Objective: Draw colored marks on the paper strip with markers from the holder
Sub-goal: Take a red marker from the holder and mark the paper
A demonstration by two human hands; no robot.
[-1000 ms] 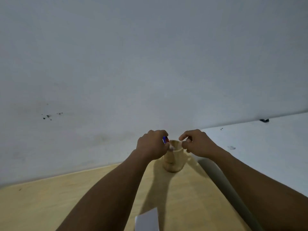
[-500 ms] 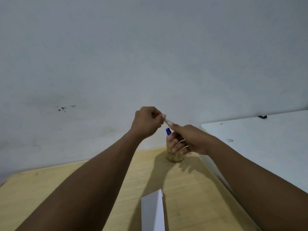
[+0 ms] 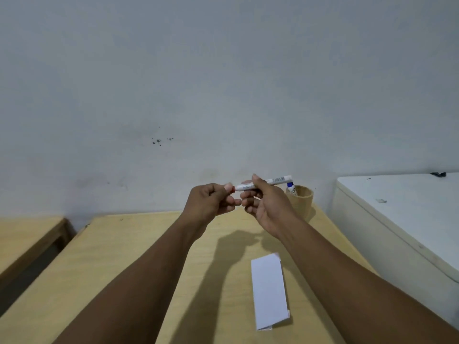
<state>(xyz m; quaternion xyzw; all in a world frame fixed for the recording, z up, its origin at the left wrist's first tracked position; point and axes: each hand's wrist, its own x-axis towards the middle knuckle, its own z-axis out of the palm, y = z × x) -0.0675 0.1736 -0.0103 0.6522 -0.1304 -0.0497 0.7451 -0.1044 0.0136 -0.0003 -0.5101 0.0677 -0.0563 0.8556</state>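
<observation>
I hold a white marker (image 3: 273, 181) level in front of me, above the wooden table (image 3: 139, 256). My right hand (image 3: 267, 207) grips its barrel. My left hand (image 3: 211, 204) pinches its red cap end (image 3: 233, 188), most of it hidden in my fingers. The white folded paper strip (image 3: 269, 290) lies on the table below my right forearm. A round wooden holder (image 3: 301, 198) stands at the table's far right corner by the wall, with a blue-capped marker (image 3: 290, 186) sticking out of it.
A white cabinet or appliance top (image 3: 402, 202) stands right of the table, higher than it, with a small dark object (image 3: 439, 174) at its back. A second wooden table (image 3: 27, 237) sits at the left across a gap. A plain wall (image 3: 223, 83) closes the far side.
Both hands have left the holder and come toward me with the white marker. The right hand has shifted from the holder to the marker barrel; the view has tilted down.
</observation>
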